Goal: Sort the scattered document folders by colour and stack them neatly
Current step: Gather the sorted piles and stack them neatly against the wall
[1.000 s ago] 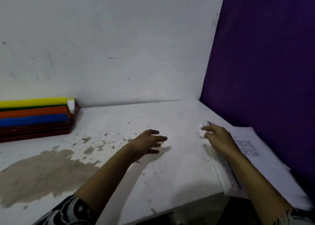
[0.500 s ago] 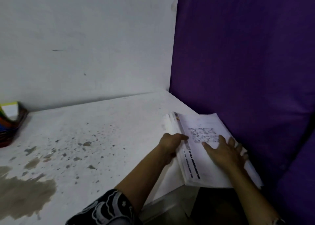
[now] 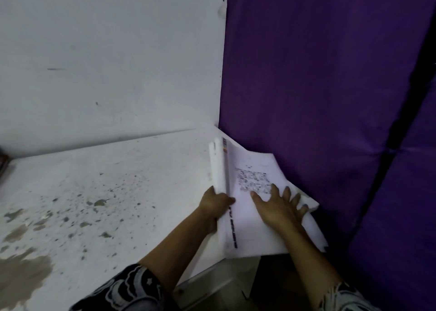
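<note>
Two hands are on one pile. The white folders (image 3: pixel 244 228) lie at the right end of the bench (image 3: pixel 118 181), just beside the purple panel (image 3: pixel 318 98), with their near end hanging out past the bench's front edge. Our left hand (image 3: pixel 215 203) grips the pile along its left side, where the spines are: the thumb lies over the top sheet and the other fingers curl under or against the edge, though exactly how far under we cannot tell. Our right hand (image 3: pixel 278 207) rests flat on the printed top sheet, its fingers (image 3: pixel 286 191) straight and spread, holding nothing.

What the coming move turns on, as we judge it, is the pile's long axis. It runs away from us, from the overhanging near end up toward the far corner where the white wall (image 3: pixel 106 63) meets the panel, and both hands sit on the nearer half. The left hand has the spine side, so it is the one placed to lift or drag; the right can only press down and steady the loose sheets — their right-hand corners look fanned and uneven. Open bench lies to the left of the pile, so a leftward pull is what the grip suits. Sheets sliding out on the right side looks the likeliest mishap.
</note>
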Demonstrator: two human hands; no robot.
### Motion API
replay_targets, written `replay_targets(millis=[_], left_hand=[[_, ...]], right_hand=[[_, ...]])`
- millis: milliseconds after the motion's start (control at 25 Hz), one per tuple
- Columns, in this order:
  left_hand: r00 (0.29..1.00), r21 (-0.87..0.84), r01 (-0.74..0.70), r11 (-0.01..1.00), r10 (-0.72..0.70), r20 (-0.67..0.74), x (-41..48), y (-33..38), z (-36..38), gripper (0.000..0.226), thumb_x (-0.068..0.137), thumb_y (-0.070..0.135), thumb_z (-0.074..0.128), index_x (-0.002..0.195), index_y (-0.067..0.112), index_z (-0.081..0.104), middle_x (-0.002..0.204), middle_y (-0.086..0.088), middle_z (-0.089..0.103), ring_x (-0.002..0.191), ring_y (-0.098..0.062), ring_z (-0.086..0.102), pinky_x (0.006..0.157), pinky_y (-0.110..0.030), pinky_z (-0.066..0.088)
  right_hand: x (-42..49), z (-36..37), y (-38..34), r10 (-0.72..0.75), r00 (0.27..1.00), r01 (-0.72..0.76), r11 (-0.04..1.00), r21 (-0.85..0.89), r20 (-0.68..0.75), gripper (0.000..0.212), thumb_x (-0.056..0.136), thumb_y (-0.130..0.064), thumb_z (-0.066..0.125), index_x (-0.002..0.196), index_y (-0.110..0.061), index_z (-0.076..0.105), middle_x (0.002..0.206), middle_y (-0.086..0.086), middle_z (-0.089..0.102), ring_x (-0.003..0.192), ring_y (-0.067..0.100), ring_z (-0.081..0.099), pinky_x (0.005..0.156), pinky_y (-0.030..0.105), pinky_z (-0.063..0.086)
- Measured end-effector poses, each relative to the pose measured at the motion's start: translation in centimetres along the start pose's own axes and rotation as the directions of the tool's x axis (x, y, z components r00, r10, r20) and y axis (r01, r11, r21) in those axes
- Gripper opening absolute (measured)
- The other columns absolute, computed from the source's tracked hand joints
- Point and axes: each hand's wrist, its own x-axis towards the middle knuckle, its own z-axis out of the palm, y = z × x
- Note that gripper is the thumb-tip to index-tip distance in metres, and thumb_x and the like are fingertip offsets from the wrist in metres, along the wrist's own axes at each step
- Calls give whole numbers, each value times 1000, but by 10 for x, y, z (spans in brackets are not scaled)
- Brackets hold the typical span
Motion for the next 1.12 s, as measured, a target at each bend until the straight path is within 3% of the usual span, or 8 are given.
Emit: replay_targets(millis=[160, 280, 320, 400, 560, 640, 880, 1120], left_hand=[[986, -74, -154, 985, 158, 54, -19, 18, -68, 40, 85, -10, 56, 123, 3, 55, 113, -27, 68, 97, -43, 67, 84, -56, 56], [938, -29, -333, 942, 335, 90, -45, 46, -131, 50, 81, -2, 63, 128, 13, 54, 118, -22, 67, 104, -41, 66, 92, -56, 52], [922, -1, -379, 925, 378, 78, -53, 54, -148, 52, 78, 1, 65, 128, 15, 54, 117, -20, 68, 104, -39, 66, 92, -55, 53], [896, 64, -442, 895, 443, -19, -71, 72, -187, 49, 75, 2, 67, 121, 17, 58, 112, -17, 70, 99, -37, 68, 88, -52, 55], [772, 140, -494, 858, 507, -384, -104, 94, -255, 31, 54, 9, 61, 84, 15, 64, 73, -8, 68, 73, -31, 61, 68, -41, 50], [698, 155, -544, 825, 547, -462, -120, 97, -278, 26, 57, 11, 59, 82, 18, 63, 73, -5, 66, 74, -28, 59, 68, -40, 49], [676, 260, -593, 762, 646, -355, -141, 100, -313, 62, 64, 39, 78, 121, 18, 63, 106, 1, 74, 96, -14, 71, 78, -30, 57], [607, 281, -635, 720, 689, -395, -137, 100, -300, 27, 84, 21, 74, 102, 35, 60, 102, 13, 71, 90, -2, 70, 77, -25, 57]], right_hand=[[-7, -10, -29, -34, 999, 44, 913, 406, -30, 97, 81, -76, 46, 155, -24, 9, 161, 8, 18, 145, 31, 22, 117, 51, 14], [-26, -27, -70, -191, 981, 66, 417, 907, 17, 62, 86, -44, 68, 138, -18, 47, 133, 6, 61, 113, 23, 63, 99, 39, 48], [-33, -35, -83, -288, 957, 56, 257, 965, 22, 45, 88, -32, 69, 128, -16, 58, 120, 5, 70, 103, 23, 69, 94, 40, 53], [-51, -41, -120, -432, 900, 112, 116, 987, -52, 29, 88, -20, 69, 117, -17, 68, 108, 4, 75, 100, 25, 71, 95, 47, 53], [-100, -33, -196, -541, 807, 312, 50, 949, -237, 23, 90, -21, 68, 112, -18, 69, 105, 1, 75, 99, 22, 71, 91, 43, 55], [-119, -27, -221, -552, 793, 322, 20, 947, -258, 18, 90, -18, 68, 107, -15, 69, 101, 2, 76, 95, 21, 72, 86, 40, 57], [-137, -17, -251, -668, 729, 200, 3, 980, -147, 25, 80, -15, 74, 104, -9, 72, 99, 7, 76, 95, 26, 72, 81, 35, 56], [-143, -18, -256, -626, 752, 295, 44, 954, -204, 17, 84, -12, 73, 101, -14, 72, 96, 3, 77, 91, 20, 73, 84, 35, 57]])
